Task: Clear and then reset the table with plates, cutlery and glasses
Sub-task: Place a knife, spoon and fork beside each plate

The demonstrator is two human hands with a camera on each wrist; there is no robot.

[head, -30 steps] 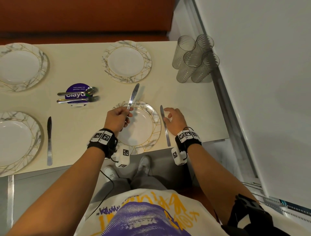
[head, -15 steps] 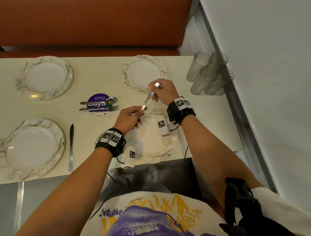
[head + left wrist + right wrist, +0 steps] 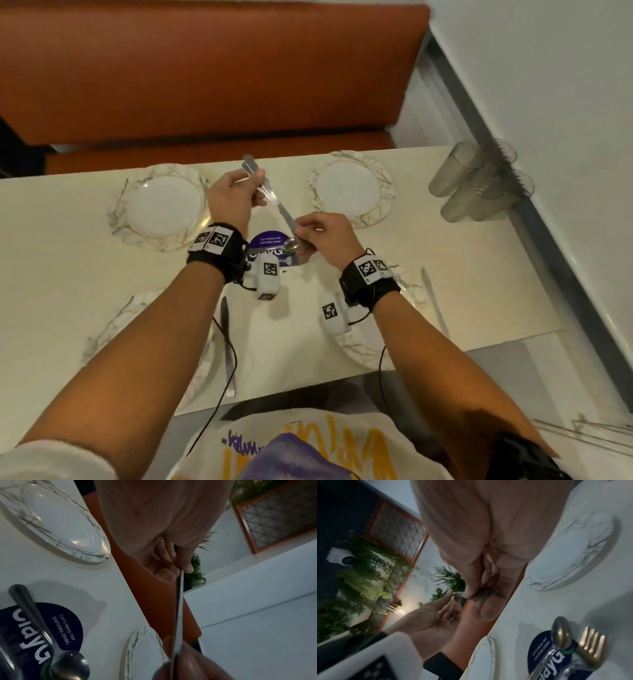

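Observation:
A steel table knife (image 3: 277,205) hangs in the air over the middle of the cream table (image 3: 68,274). My left hand (image 3: 251,192) grips its far end, thumb along the metal (image 3: 177,608). My right hand (image 3: 305,233) pinches its near end just above a purple coaster (image 3: 270,240). On the coaster lie a spoon (image 3: 561,635) and a fork (image 3: 590,646). Marbled plates sit at far left (image 3: 164,207), far right (image 3: 349,188), near right (image 3: 359,346) and near left (image 3: 113,329), the near ones partly hidden by my arms. Two more knives (image 3: 227,342) (image 3: 433,301) lie beside the near plates.
Several ribbed glasses (image 3: 479,185) stand clustered at the table's far right corner against the white wall (image 3: 548,85). An orange bench (image 3: 205,68) runs along the far side. Wrist-camera cables hang off the near table edge.
My right hand left the knife lying by the near right plate and took the end of the held knife. Both hands carried it from above that plate to the table's middle.

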